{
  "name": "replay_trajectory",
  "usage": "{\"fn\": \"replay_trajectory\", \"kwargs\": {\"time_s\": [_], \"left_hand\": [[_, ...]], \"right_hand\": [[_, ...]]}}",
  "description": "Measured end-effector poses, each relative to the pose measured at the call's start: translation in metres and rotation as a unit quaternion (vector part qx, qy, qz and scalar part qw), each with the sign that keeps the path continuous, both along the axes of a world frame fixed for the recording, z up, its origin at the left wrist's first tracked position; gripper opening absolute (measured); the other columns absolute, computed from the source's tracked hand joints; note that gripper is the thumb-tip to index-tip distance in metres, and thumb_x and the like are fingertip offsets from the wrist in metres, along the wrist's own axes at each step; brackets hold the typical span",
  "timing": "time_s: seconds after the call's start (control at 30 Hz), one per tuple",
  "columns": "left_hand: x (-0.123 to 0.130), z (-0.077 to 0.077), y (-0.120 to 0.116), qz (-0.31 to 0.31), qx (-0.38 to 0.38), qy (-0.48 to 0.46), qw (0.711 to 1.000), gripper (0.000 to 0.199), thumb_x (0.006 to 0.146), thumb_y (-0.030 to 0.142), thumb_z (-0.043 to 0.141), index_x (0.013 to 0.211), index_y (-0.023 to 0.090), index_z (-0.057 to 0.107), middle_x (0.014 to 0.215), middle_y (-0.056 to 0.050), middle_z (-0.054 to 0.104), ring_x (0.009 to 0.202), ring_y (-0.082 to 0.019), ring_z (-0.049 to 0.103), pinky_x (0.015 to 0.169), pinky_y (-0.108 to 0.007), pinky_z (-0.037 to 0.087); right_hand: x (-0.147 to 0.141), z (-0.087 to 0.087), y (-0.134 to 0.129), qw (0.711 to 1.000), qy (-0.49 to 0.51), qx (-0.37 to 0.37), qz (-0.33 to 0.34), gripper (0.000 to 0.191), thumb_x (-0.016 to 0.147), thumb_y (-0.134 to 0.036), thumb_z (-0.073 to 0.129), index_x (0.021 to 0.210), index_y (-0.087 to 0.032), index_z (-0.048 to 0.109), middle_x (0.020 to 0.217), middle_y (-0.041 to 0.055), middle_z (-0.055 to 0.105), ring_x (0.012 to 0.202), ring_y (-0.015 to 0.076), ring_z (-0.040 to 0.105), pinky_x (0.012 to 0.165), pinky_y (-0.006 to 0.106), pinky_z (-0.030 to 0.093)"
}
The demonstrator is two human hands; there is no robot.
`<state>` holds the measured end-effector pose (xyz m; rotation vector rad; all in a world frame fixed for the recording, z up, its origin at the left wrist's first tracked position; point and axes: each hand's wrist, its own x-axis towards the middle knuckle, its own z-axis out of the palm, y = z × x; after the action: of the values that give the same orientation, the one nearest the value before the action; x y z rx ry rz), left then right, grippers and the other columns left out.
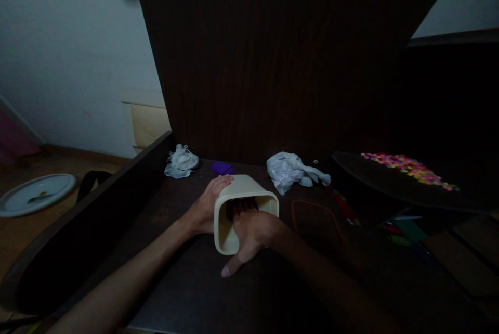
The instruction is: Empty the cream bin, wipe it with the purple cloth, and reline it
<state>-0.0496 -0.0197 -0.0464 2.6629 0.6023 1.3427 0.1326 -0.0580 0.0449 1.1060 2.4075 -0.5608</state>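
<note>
A cream plastic container (pixel 245 184) lies tilted on its side, its mouth facing me. My left hand (pixel 209 203) grips its outer left wall, fingers over the top edge. Inside the mouth, my right hand (pixel 251 227) has its fingers stretched out, while the thumb stays outside below the rim. Something dark purple (pixel 254 203) shows beside those fingers; whether they touch it I cannot tell. Behind the container sits a purple folded piece (pixel 222 168), maybe paper. The right fingertips are partly lost in shadow.
Crumpled white plastic bags stand at the back left (pixel 181 161) and back middle (pixel 290 170) of the dark tabletop (pixel 175 282). A reddish-brown rim or lid (pixel 312 203) lies right. Small colourful pieces (pixel 407 167) cover a dark board. A raised side panel (pixel 97 204) borders the left.
</note>
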Motion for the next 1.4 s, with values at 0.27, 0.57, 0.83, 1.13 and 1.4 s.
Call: {"fn": "replay_trajectory", "kwargs": {"time_s": [0.27, 0.57, 0.83, 1.13, 1.4], "left_hand": [[-0.002, -0.004, 0.0, -0.011, 0.004, 0.003, 1.0, 0.099, 0.082, 0.045, 0.083, 0.159, 0.024, 0.025, 0.146, -0.023, 0.051, 0.143, -0.043, 0.047, 0.118, -0.07, 0.038], [-0.005, -0.006, 0.002, 0.0, -0.001, 0.003, 1.0, 0.098, 0.083, 0.05, 0.081, 0.159, 0.028, 0.023, 0.147, -0.023, 0.049, 0.142, -0.043, 0.047, 0.116, -0.07, 0.04], [-0.007, -0.003, 0.002, -0.007, -0.018, -0.007, 1.0, 0.091, 0.086, 0.051, 0.077, 0.157, 0.028, 0.026, 0.148, -0.021, 0.049, 0.14, -0.042, 0.05, 0.114, -0.068, 0.043], [-0.01, -0.007, 0.007, -0.021, -0.049, -0.016, 0.998, 0.098, 0.08, 0.059, 0.08, 0.157, 0.025, 0.03, 0.146, -0.021, 0.05, 0.14, -0.042, 0.049, 0.116, -0.068, 0.041], [-0.008, 0.002, 0.004, -0.038, -0.043, -0.008, 0.998, 0.099, 0.082, 0.061, 0.078, 0.158, 0.025, 0.027, 0.146, -0.022, 0.049, 0.14, -0.043, 0.049, 0.116, -0.068, 0.04]], "right_hand": [[-0.01, -0.002, -0.009, 0.999, -0.04, 0.002, 0.002, 0.108, 0.066, -0.065, 0.085, 0.143, 0.005, 0.056, 0.145, 0.0307, 0.057, 0.133, 0.0406, 0.059, 0.112, 0.042, 0.046], [-0.009, -0.007, -0.018, 0.996, 0.047, 0.032, 0.075, 0.096, 0.08, -0.063, 0.074, 0.14, 0.01, 0.056, 0.148, 0.0349, 0.053, 0.143, 0.0445, 0.046, 0.121, 0.047, 0.035], [0.007, -0.003, -0.062, 0.983, 0.175, 0.024, 0.051, 0.106, 0.085, -0.052, 0.071, 0.156, 0.013, 0.027, 0.164, 0.0352, 0.02, 0.157, 0.0399, 0.02, 0.13, 0.044, 0.018], [0.012, 0.001, -0.088, 0.986, 0.162, -0.002, -0.031, 0.102, 0.084, -0.041, 0.076, 0.158, 0.008, 0.027, 0.165, 0.0324, 0.011, 0.156, 0.0435, 0.012, 0.13, 0.051, 0.013], [0.015, -0.012, -0.076, 0.99, 0.064, 0.061, -0.105, 0.109, 0.085, -0.057, 0.07, 0.156, 0.012, 0.026, 0.163, 0.0379, 0.018, 0.154, 0.0469, 0.023, 0.128, 0.054, 0.018]]}}
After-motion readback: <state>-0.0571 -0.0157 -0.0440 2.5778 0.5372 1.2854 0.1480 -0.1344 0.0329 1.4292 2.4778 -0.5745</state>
